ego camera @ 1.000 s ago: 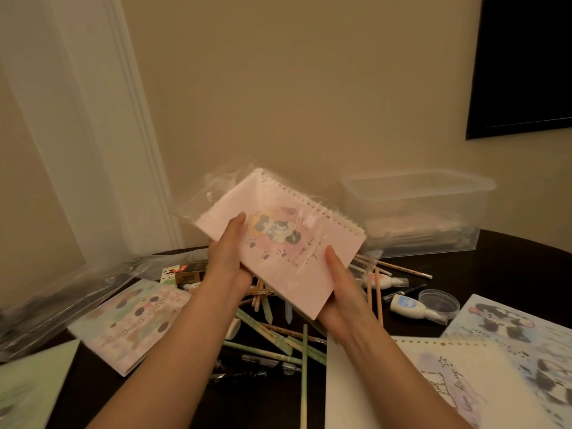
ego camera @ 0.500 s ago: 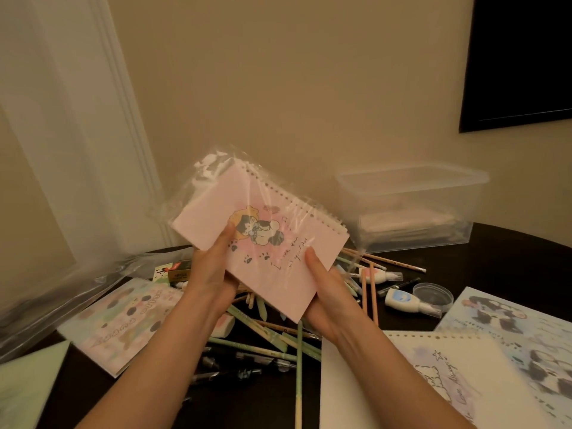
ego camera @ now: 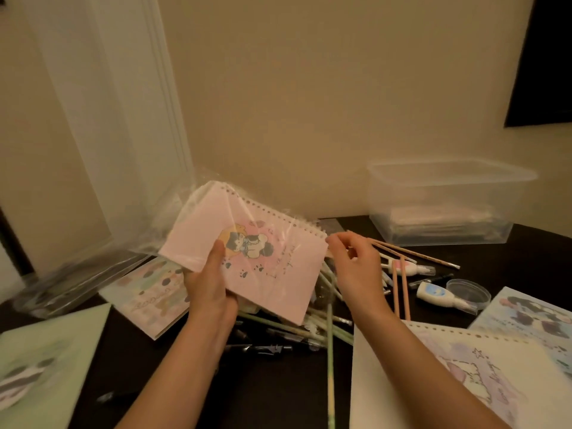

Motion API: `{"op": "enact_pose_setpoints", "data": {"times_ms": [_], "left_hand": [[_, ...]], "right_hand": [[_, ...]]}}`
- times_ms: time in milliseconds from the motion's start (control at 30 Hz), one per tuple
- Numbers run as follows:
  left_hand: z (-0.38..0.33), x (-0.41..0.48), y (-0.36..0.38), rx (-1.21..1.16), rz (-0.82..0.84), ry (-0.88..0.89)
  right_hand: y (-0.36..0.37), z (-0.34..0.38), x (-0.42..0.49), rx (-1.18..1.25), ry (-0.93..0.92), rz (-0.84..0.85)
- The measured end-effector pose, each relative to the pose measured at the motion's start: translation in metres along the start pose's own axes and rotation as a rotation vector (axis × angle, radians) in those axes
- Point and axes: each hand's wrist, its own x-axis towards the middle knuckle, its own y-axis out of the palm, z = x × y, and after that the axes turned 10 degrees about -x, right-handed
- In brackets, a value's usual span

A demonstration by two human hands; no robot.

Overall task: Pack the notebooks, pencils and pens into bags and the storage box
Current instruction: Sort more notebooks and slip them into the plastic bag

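Observation:
My left hand [ego camera: 207,289] grips the lower left edge of a pink spiral notebook [ego camera: 263,267] with a cartoon cover, holding it tilted above the table. A clear plastic bag [ego camera: 198,196] wraps the notebook and sticks out past its top left. My right hand [ego camera: 356,267] is at the notebook's right corner, fingers curled, thumb and forefinger pinching the bag's edge. Below lie green pencils [ego camera: 330,335], peach pencils [ego camera: 402,283] and dark pens [ego camera: 263,348]. The clear storage box [ego camera: 439,193] stands at the back right.
Other notebooks lie around: a pastel spotted one [ego camera: 148,292] at left, a green one [ego camera: 46,360] at bottom left, a white one [ego camera: 464,376] and a blue one [ego camera: 526,317] at right. Clear bags [ego camera: 62,283] lie at far left. A white bottle [ego camera: 439,297] and a small round dish [ego camera: 469,291] sit right.
My right hand let go of the notebook's lower edge and rose to its right corner. The notebook now rests in my left hand alone, and the view has shifted left.

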Motion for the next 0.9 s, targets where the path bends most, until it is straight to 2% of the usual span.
{"op": "enact_pose_setpoints", "data": {"times_ms": [100,200,600,900], "left_hand": [[-0.003,0.003,-0.007,0.013,0.003,0.005],[-0.001,0.004,-0.009,-0.012,0.015,0.025],[-0.003,0.001,-0.005,-0.114,0.055,0.048],[-0.012,0.004,-0.008,-0.191,-0.038,0.070]], "right_hand": [[0.006,-0.005,-0.001,-0.158,-0.064,-0.001],[0.010,-0.005,0.002,-0.233,-0.044,0.032],[0.038,0.040,0.024,-0.131,0.168,0.176],[0.056,0.056,0.020,-0.170,0.097,-0.006]]}}
